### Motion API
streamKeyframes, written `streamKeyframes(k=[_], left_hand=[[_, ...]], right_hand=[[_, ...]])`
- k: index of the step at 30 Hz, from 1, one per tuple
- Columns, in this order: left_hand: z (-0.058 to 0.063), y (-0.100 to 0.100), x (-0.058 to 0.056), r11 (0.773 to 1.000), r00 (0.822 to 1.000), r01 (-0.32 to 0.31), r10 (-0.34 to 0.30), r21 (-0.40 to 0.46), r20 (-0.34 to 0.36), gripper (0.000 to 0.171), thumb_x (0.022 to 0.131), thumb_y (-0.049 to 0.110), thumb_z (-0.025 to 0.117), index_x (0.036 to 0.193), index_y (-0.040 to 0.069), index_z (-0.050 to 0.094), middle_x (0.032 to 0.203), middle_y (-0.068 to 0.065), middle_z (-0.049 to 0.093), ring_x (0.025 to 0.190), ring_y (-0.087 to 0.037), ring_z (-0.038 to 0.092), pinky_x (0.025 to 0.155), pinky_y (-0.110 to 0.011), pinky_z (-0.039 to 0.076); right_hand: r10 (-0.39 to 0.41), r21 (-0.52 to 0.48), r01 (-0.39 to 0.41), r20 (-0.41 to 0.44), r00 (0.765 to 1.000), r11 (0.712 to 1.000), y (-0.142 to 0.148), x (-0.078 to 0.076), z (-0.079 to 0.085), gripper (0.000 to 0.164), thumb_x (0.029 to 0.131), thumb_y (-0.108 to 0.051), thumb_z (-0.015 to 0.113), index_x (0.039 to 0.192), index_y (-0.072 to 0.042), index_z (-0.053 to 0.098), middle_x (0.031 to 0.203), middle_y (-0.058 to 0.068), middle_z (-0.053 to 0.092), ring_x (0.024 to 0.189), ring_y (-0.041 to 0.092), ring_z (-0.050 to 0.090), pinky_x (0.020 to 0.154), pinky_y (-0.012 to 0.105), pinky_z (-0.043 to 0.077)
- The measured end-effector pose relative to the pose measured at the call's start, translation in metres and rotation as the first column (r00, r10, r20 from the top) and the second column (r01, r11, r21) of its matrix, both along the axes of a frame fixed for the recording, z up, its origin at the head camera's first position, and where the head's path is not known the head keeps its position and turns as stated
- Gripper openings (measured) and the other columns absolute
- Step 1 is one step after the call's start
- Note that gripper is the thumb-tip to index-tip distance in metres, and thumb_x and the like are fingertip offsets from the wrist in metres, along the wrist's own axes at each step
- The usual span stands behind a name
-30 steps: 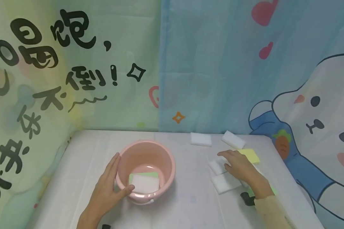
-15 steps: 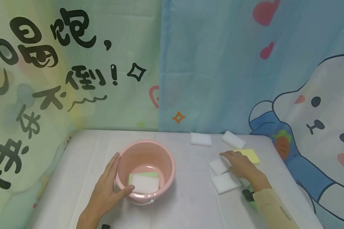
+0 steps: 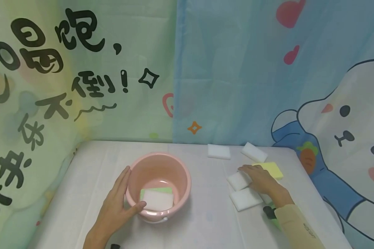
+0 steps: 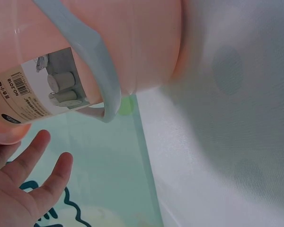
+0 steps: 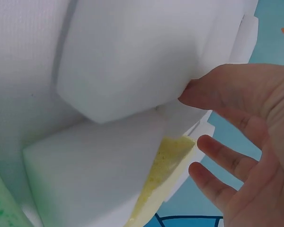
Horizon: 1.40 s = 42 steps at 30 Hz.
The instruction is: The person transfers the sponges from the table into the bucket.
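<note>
A pink bucket (image 3: pixel 157 167) with a grey handle (image 4: pixel 102 61) stands on the white-covered table. Inside it, a white sponge block (image 3: pixel 158 200) lies over a green one (image 3: pixel 166 189). My left hand (image 3: pixel 112 207) rests against the bucket's left side, fingers extended and thumb on the near rim. To the right, my right hand (image 3: pixel 261 180) pinches a white sponge (image 3: pixel 238 181); in the right wrist view its thumb presses the edge of that sponge (image 5: pixel 132 56), with the index finger partly hidden behind. The other fingers are spread beside a yellow sponge (image 5: pixel 168 163).
Another white sponge (image 3: pixel 245 199) lies nearer me, beside a partly covered green sponge (image 3: pixel 275 224). At the back are two more white sponges, one on the left (image 3: pixel 219 151) and one on the right (image 3: pixel 254 152). A printed curtain (image 3: pixel 224 86) hangs behind the table.
My right hand has come down and slightly right onto the white sponge, its thumb and index finger closing at the edges. The left hand and bucket have stayed in place.
</note>
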<state>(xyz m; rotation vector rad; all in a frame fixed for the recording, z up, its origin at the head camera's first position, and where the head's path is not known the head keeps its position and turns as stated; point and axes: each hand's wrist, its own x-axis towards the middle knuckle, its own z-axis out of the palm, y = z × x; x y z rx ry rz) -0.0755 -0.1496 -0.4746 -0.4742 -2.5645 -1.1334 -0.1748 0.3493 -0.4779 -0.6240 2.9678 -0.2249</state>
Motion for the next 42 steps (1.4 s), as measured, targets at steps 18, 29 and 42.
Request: streamKeyframes(k=[18,29,42], left_hand=[[0.001,0.0,0.0,1.0,1.0,0.0,0.0,-0.002,0.009,0.102,0.082,0.044,0.079,0.161,0.015,0.022,0.165,0.004,0.021,0.146,-0.029,0.029,0.106,-0.062,0.036],[0.0,0.0,0.001,1.0,1.0,0.003,-0.003,-0.004,-0.007,0.101,0.082,0.044,0.079,0.161,0.014,0.023,0.165,0.003,0.021,0.146,-0.028,0.029,0.106,-0.062,0.036],[0.0,0.0,-0.001,1.0,1.0,0.006,-0.006,-0.003,-0.012,0.101,0.082,0.045,0.078,0.16,0.013,0.023,0.165,0.002,0.021,0.147,-0.029,0.028,0.107,-0.061,0.035]], right_hand=[[-0.012,-0.105,0.012,-0.002,1.0,0.994,-0.002,-0.003,0.001,0.06,0.077,-0.004,0.08,0.131,0.006,0.057,0.128,0.027,0.058,0.112,0.049,0.052,0.093,0.062,0.044],[-0.006,-0.049,0.004,-0.053,0.999,0.999,-0.021,0.008,0.026,0.062,0.083,-0.023,0.08,0.134,0.002,0.057,0.124,0.023,0.061,0.112,0.044,0.055,0.091,0.06,0.046],[0.106,-0.055,-0.125,-0.268,0.958,0.991,-0.058,0.024,0.068,0.063,0.081,-0.034,0.08,0.132,-0.002,0.061,0.114,0.015,0.064,0.102,0.035,0.06,0.085,0.056,0.048]])
